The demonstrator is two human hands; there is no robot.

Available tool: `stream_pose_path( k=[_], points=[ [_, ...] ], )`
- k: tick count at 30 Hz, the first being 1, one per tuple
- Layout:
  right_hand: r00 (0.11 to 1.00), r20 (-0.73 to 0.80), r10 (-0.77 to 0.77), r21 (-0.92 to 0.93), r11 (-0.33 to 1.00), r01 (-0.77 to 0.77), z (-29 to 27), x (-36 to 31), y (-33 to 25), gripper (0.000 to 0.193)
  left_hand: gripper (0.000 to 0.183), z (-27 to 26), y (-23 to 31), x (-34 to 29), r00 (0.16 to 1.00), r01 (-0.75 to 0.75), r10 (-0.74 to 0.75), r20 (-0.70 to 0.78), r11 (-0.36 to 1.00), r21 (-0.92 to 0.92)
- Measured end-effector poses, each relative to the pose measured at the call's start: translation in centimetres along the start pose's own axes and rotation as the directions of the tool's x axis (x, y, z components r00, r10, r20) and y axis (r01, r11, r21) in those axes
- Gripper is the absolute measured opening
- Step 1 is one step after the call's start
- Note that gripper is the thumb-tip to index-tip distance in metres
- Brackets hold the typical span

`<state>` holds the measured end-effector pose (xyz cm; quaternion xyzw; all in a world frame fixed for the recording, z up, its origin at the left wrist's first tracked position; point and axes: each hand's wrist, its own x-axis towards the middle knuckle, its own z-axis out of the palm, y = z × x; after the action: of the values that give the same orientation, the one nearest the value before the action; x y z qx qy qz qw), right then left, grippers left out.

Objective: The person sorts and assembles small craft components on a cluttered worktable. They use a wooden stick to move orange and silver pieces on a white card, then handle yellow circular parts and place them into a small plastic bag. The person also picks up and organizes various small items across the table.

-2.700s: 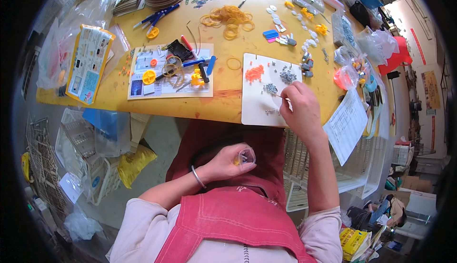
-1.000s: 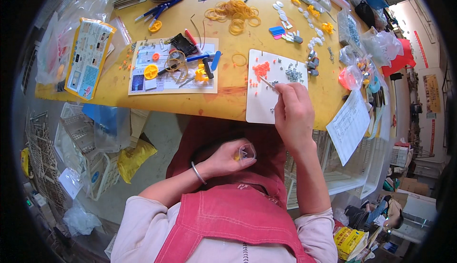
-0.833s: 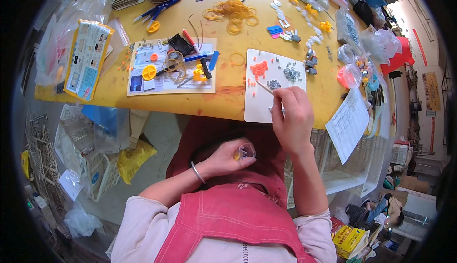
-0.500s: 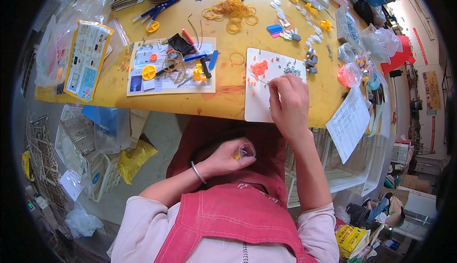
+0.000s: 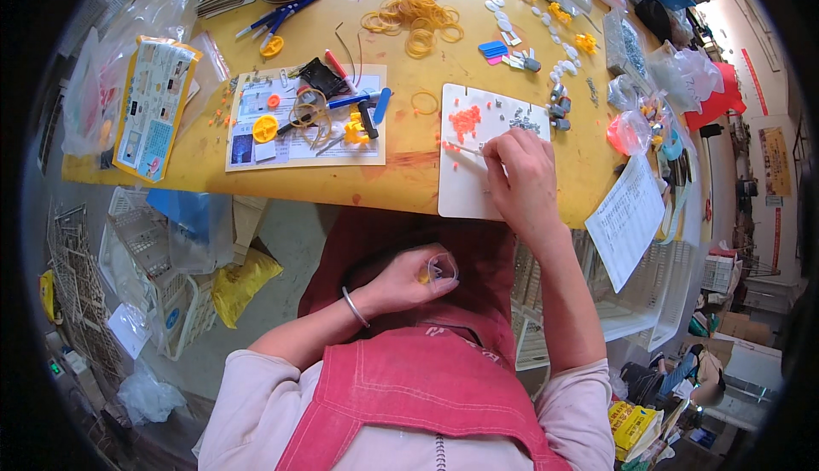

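Note:
My left hand (image 5: 408, 280) is closed round a small clear plastic cup (image 5: 442, 271) in front of my apron. A few small pieces, one of them yellow, show in or behind the cup. My right hand (image 5: 522, 172) is over the right side of a white board (image 5: 465, 194) at the table's front edge. Between its thumb and fingers it pinches a thin pale stick (image 5: 465, 148), which points left toward the small orange pieces (image 5: 466, 119). Small grey pieces (image 5: 524, 119) lie on the board just beyond my right fingers.
Left of the board, a printed sheet (image 5: 368, 154) carries markers, yellow wheels and rubber bands. A pile of rubber bands (image 5: 414, 20) lies farther back. Grey motors (image 5: 559, 108) and white discs (image 5: 503, 26) are to the right. A paper list (image 5: 627, 219) hangs over the table's right edge.
My right hand has shifted slightly to the right, and the stick's tip sits a little lower beside the orange pieces. My left hand has stayed in place with the cup.

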<state>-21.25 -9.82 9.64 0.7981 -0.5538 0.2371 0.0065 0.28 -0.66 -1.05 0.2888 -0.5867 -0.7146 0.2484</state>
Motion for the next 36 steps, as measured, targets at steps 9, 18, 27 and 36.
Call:
stream_pose_path(
  k=[9,18,27,36],
  points=[
    [1.0,0.015,-0.008,-0.002,1.0,0.008,-0.3,0.0,0.0,0.009,0.021,0.2,-0.1,0.1,1.0,-0.029,0.029,-0.006,0.999,0.02],
    [0.992,0.093,-0.085,-0.125,0.988,0.096,-0.1,0.4,-0.1,0.008,0.02,0.1,-0.3,0.0,1.0,-0.001,0.001,-0.009,1.0,0.005],
    [0.981,0.155,-0.121,-0.093,0.986,0.136,-1.4,-0.6,0.2,0.015,0.02,0.2,-0.3,0.1,1.0,0.021,-0.021,0.001,1.0,-0.019],
    [0.983,0.09,-0.161,-0.075,0.983,0.168,0.1,1.1,-0.5,0.009,0.02,0.2,-0.3,0.0,1.0,0.029,-0.029,-0.008,1.0,-0.01]
  ],
)
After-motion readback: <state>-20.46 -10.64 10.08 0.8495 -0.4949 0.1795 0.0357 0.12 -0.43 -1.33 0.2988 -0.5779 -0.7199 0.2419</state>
